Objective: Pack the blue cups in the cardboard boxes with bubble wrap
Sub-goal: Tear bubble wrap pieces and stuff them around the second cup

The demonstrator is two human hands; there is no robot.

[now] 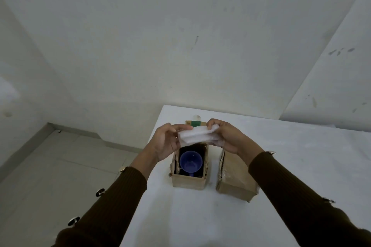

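Boxes of cardboard stand side by side on a white table (281, 166), low in the centre of the frame, with a narrow gap between them. The open box (188, 181) is the left one. A blue cup (190, 160) sits upright inside it, mouth up, its handle toward the near wall. The space around the cup is dark and hard to read. The shut box (234, 180) is on the right with its top closed, so its contents are hidden. Its edges look worn and carry shiny tape.

Both hands hold a folded white wrap (195, 136) just above the far edge of the open box, clear of the cup. The left hand (166, 142) grips the wrap's left end, thumb on top and fingers curled beneath. The right hand (226, 136) pinches the right end, fingers bent over it. The wrap covers the far part of the box's opening, and its bubbles are too blurred to tell. Behind the wrap a flap (195, 123) with green tape pokes up, mostly hidden by the hands.

The right forearm crosses over the shut box's far end. Dark ribbed sleeves (301, 196) with metal buttons (100, 192) run to the bottom corners and are cut off there. A pale, scuffed wall (180, 36) fills the upper frame, and a tiled floor (60, 166) lies at the lower left.
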